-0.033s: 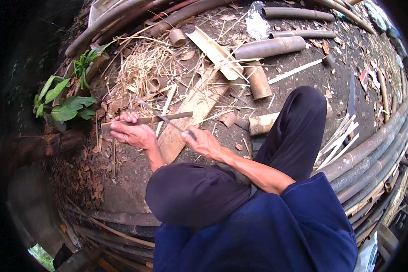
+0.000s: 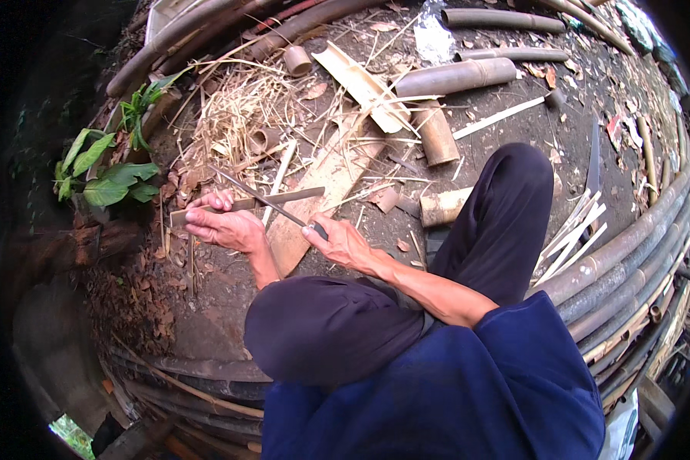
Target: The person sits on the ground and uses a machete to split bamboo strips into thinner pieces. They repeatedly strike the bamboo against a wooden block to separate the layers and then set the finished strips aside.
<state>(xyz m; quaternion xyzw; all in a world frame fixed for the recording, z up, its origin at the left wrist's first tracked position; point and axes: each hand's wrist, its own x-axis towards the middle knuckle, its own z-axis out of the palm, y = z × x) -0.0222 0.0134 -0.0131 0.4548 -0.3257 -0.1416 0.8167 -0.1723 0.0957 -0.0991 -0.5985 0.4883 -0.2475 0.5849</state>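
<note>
Knife (image 2: 282, 208) and dark strip (image 2: 305, 194) cross each other near the middle of the head view, in front of the seated person's knees. The left hand (image 2: 226, 224) is closed around the strip near its left end (a short stub pokes out beyond the fingers), and the rest of it runs to the right over a pale plank (image 2: 290, 244). The right hand (image 2: 339, 244) is wrapped around the knife's dark handle, with the blade slanting up and to the left across the strip; whether the edge bites into it cannot be told.

The plank lies on the bare ground, its far end near a heap of straw-coloured shavings (image 2: 234, 115). Beyond it are a split bamboo piece (image 2: 360, 83), a thick bamboo tube (image 2: 458, 78) and a shorter upright-looking tube (image 2: 435, 136). Off to the right, a saw (image 2: 594, 161) lies near a bundle of pale strips (image 2: 573, 239), beside long bamboo poles (image 2: 617, 264). A leafy green plant (image 2: 113, 184) grows at the left.
</note>
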